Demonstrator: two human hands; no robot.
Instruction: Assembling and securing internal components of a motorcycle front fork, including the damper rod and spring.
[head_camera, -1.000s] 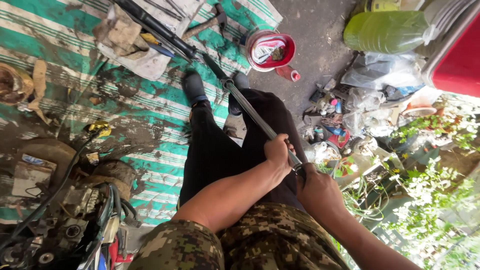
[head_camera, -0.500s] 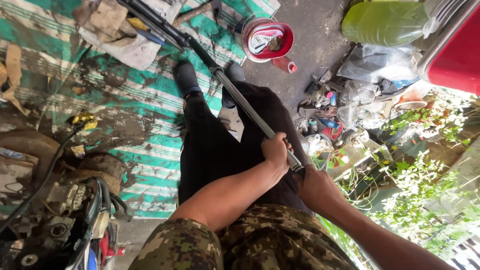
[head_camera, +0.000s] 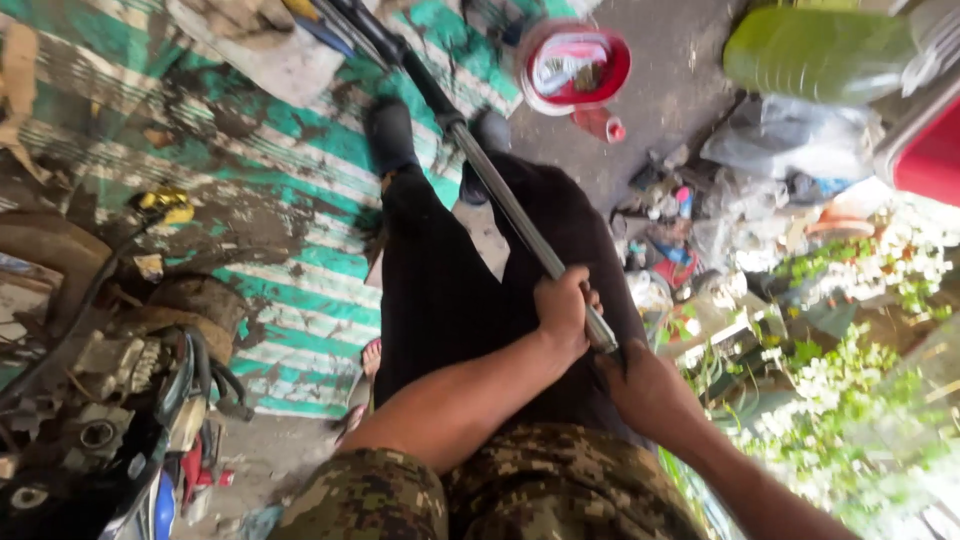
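- One long metal rod (head_camera: 500, 195) runs slantwise from the top of the view down to the lap, lying over the black trouser legs.
- Two hands hold its near end: the left hand (head_camera: 562, 312) is wrapped shut around the shaft; the right hand (head_camera: 648, 392) sits just below at the rod's tip, fingers curled, though its grip is partly hidden.
- One red bowl (head_camera: 575, 68) stands on the concrete beyond the feet, well apart from the rod's far end.
- One striped green mat (head_camera: 290, 190) covers the floor on the left; its near edge stops short of the knees.
- One engine (head_camera: 110, 400) crowds the lower left.
- Clutter and plants (head_camera: 830, 400) hem the right side; the open room lies along the legs.
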